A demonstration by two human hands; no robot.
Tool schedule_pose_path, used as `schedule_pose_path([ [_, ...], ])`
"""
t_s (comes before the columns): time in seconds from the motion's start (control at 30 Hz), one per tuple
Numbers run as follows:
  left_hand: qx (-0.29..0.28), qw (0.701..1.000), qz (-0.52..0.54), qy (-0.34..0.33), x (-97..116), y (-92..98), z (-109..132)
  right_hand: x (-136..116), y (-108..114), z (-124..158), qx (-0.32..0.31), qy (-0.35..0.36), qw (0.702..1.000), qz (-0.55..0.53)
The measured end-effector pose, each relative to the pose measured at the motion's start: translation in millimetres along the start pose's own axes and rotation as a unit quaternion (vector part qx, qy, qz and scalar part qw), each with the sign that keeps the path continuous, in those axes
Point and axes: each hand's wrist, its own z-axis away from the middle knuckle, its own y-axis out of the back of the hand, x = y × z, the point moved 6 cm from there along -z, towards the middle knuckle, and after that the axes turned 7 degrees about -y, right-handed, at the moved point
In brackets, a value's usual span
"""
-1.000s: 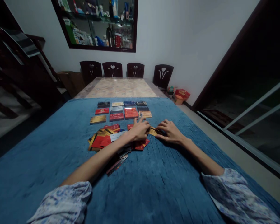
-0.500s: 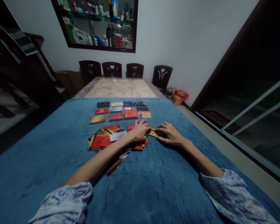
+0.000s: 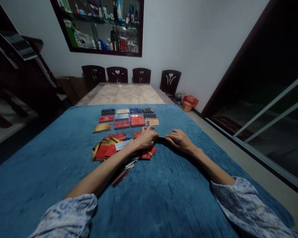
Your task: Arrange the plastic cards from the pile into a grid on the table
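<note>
Between my two hands a plastic card (image 3: pixel 161 137) is seen nearly edge-on, as a thin pale line. My left hand (image 3: pixel 149 137) grips its left end, and my right hand (image 3: pixel 179 140) is closed on its right end. Beneath and beside my left forearm lies a loose heap of cards (image 3: pixel 105 150), mostly red and gold, with a pale blue card (image 3: pixel 123 144) on top. Red cards (image 3: pixel 149 153) stick out below my left hand. Part of the heap is hidden by my left arm.
Beyond my hands, stacks of cards stand in rows, among them a gold stack (image 3: pixel 102 127), a red-orange stack (image 3: pixel 137 120) and a dark stack (image 3: pixel 108 112). A blue cloth (image 3: pixel 188 198) covers the near table. Dark chairs (image 3: pixel 141 76) line the far end.
The card between my hands has tilted from showing its gold-yellow face to nearly edge-on. Both hands stay at about the same place; the whole view has shifted slightly.
</note>
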Motion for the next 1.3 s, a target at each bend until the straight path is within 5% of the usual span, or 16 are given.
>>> schedule_pose_path([
  [0.3, 0.039, 0.999, 0.01, 0.004, -9, -2.4, -3, 8, 0, 2, 0.043, 0.007, 0.999, -0.018],
  [0.93, 0.076, 0.995, 0.045, 0.049, -16, 3.7, -2, 23, -7, 3, 0.04, -0.08, 0.994, -0.063],
  [1.3, 0.081, 0.991, 0.054, 0.091, -13, 8.4, -1, 25, 0, 1, 0.091, -0.136, 0.978, -0.127],
])
